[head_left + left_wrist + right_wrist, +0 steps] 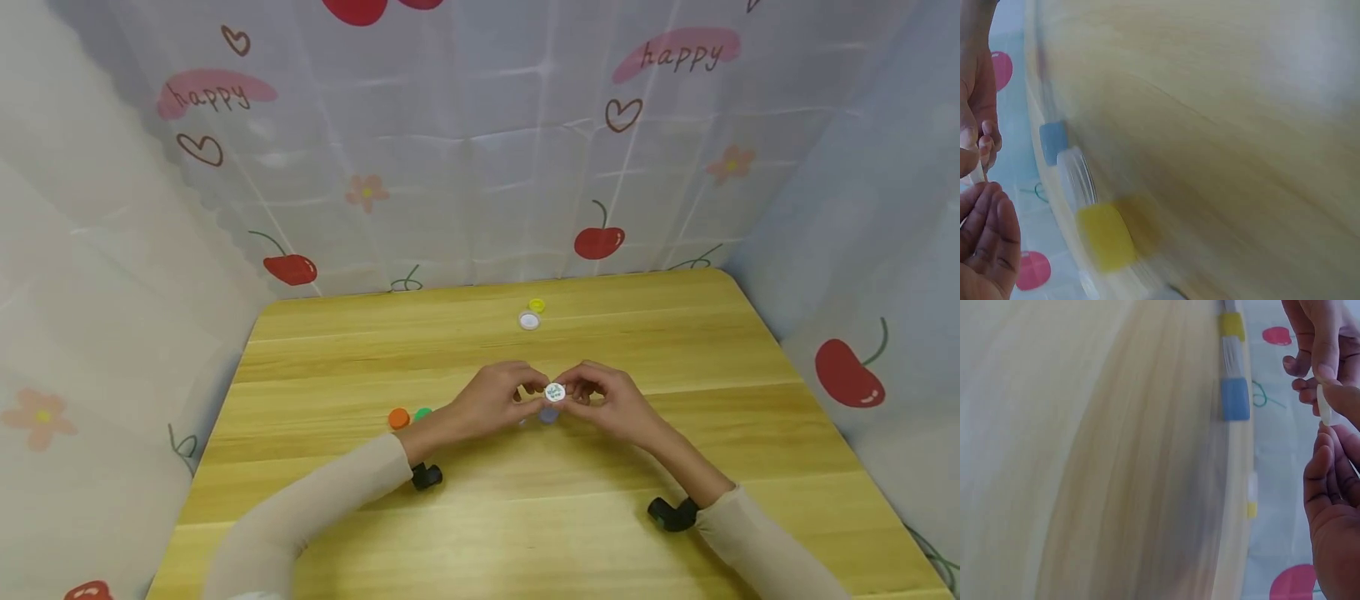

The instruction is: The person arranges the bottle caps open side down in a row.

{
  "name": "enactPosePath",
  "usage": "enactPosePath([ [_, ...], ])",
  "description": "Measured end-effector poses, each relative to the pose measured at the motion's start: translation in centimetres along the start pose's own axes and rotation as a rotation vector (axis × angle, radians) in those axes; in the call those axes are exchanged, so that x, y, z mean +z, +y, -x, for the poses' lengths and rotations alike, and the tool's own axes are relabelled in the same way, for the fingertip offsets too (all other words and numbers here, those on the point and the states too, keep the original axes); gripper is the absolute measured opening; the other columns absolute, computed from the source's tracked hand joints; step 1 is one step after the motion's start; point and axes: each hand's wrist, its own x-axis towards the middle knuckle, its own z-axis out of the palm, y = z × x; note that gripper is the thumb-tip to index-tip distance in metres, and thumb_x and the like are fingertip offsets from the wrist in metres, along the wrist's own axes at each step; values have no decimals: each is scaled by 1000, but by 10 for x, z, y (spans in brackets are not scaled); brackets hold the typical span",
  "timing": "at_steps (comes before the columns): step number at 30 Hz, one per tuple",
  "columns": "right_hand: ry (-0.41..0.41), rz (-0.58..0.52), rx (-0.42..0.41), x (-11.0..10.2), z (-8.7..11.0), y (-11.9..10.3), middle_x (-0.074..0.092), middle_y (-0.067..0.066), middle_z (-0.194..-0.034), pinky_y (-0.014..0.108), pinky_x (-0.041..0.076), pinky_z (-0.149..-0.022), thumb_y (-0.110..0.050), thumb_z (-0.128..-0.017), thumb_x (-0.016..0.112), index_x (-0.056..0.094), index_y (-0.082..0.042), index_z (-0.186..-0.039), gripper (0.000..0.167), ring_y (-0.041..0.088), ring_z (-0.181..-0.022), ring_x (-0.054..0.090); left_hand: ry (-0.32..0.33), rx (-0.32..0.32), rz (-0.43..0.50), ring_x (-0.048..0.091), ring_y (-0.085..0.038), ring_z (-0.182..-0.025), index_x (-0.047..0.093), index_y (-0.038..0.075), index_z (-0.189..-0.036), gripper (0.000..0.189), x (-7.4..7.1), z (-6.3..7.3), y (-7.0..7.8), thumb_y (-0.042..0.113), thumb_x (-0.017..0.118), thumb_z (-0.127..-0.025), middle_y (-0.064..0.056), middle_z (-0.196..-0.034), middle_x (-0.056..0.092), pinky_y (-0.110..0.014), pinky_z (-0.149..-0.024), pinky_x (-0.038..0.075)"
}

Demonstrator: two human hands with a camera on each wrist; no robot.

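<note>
Both hands meet over the middle of the table around a small white bottle cap point(555, 392) with teal printing on its round face. My left hand point(495, 400) pinches its left edge between thumb and fingers, while my right hand point(611, 404) pinches the opposite edge. Edge-on, the white cap point(1324, 405) looks thin in the right wrist view. A blue cap point(549, 414) sits on the table just below the fingers. Beside it in the left wrist view are a clear ridged cap point(1077, 178) and a yellow cap point(1107, 237), mostly hidden by my left hand in the head view.
An orange cap point(399, 418) and a partly covered green cap point(423, 413) lie by my left forearm. Toward the back are a white cap point(529, 321) and a small yellow cap point(537, 306). Printed curtains point(465, 183) stand around the wooden table point(525, 533).
</note>
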Motion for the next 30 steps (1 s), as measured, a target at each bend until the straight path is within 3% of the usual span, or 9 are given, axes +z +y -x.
enactPosePath([
  [6,-70,120,10,-15,5,9,72,-6,-95,26,58,-75,-18,-89,90,77,-19,-113,27,9,-83,65,-72,-1,-115,73,-11,-109,78,22,-122,27,15,-17,8,41,74,-103,6,-123,75,-24,-91,59],
  [11,-150,181,32,-20,9,18,72,-6,-98,25,60,-77,-16,-92,88,76,-17,-115,25,7,-86,65,-128,-34,-154,70,-14,-120,78,21,-119,29,32,-26,11,45,73,-103,5,-129,73,-29,-99,60],
  [24,-213,205,14,-16,10,35,73,-2,-101,27,60,-77,-19,-96,84,75,-13,-117,24,8,-86,65,-200,-60,-217,67,-14,-106,79,19,-118,27,45,-33,14,39,76,-101,2,-125,74,-23,-89,57],
  [30,-223,198,13,-16,10,41,72,0,-99,26,58,-75,-19,-97,83,74,-11,-116,23,11,-85,65,-200,-61,-248,62,-12,-101,78,20,-117,25,48,-35,15,40,77,-101,3,-125,72,-21,-83,53],
])
